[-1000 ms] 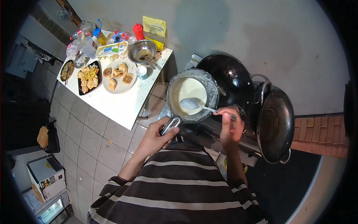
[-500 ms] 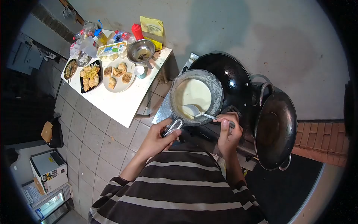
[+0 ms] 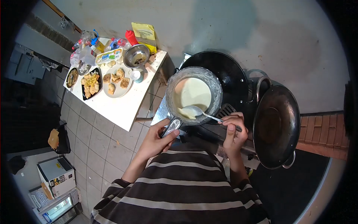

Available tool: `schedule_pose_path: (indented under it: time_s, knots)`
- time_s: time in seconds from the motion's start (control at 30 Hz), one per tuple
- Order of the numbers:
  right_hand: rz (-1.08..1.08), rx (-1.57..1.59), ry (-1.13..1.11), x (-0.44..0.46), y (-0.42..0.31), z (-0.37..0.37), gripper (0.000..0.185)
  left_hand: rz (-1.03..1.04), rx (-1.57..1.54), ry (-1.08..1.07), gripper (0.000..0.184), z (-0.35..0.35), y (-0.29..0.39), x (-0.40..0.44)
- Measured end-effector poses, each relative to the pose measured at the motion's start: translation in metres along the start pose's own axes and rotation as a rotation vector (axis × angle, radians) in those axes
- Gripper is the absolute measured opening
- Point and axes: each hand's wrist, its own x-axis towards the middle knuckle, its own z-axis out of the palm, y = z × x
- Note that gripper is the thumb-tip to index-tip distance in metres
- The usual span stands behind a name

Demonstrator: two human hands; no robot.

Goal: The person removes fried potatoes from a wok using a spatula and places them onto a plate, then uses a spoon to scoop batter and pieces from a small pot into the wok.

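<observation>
My left hand (image 3: 158, 140) is wrapped round the handle of a metal saucepan (image 3: 216, 87), which holds a creamy white liquid (image 3: 194, 93). Between the fingers and thumb of my right hand (image 3: 235, 130) is the dark grip of a metal spoon (image 3: 192, 110). The spoon's bowl rests at the near side of the liquid, with some of the cream around it. Behind and to the right of the saucepan is a large black wok (image 3: 231, 71), partly hidden by it. A slotted spatula (image 3: 226, 109) shows just beyond my right hand.
A second, wide pan (image 3: 278, 127) with loop handles stands at the right. On the white table (image 3: 115, 108) at the left are a plate (image 3: 121, 90) of browned pieces, a black tray (image 3: 97, 87) of food, a metal bowl (image 3: 128, 56), bottles and a white cup (image 3: 136, 76).
The spoon has moved from the middle of the liquid to its near edge. The slotted spatula shows more clearly. My left hand keeps its hold on the handle. The whole view has shifted slightly.
</observation>
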Motion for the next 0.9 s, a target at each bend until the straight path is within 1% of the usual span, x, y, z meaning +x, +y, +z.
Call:
schedule_pose_path:
  time_s: [0.07,0.17,0.23,0.3,0.37,0.53,0.57,0.73,0.8,0.9]
  knots:
    - [0.031,0.019,0.024,-0.002,0.002,-0.001,0.020,0.001,0.011,-0.003,0.015,0.002,0.000,0.001]
    - [-0.005,-0.040,0.043,-0.004,0.003,-0.003,0.020,0.007,0.024,-0.017,0.015,0.004,-0.001,0.002]
    - [-0.071,-0.096,0.043,-0.003,0.003,-0.008,0.021,0.013,0.027,-0.026,0.015,0.005,-0.001,0.002]
    - [-0.102,-0.119,0.040,0.001,0.000,-0.012,0.020,0.009,0.029,-0.032,0.021,0.008,0.002,0.001]
    - [-0.136,-0.142,0.036,0.005,-0.005,-0.014,0.019,0.004,0.032,-0.030,0.021,0.009,0.002,0.000]
    - [-0.219,-0.183,-0.085,0.005,-0.011,-0.013,0.007,-0.001,0.029,-0.033,0.020,0.010,0.003,-0.002]
    - [-0.208,-0.194,-0.099,0.005,-0.013,-0.012,0.004,0.008,0.033,-0.036,0.020,0.010,0.002,-0.002]
    - [-0.218,-0.209,-0.093,0.004,-0.014,-0.009,0.004,0.020,0.040,-0.041,0.020,0.007,0.002,-0.005]
    - [-0.211,-0.195,-0.094,0.004,-0.014,-0.008,0.004,0.029,0.032,-0.050,0.013,0.005,-0.001,-0.005]
    - [-0.204,-0.188,-0.105,0.005,-0.015,-0.007,0.004,0.036,0.038,-0.046,0.013,0.003,0.000,-0.007]
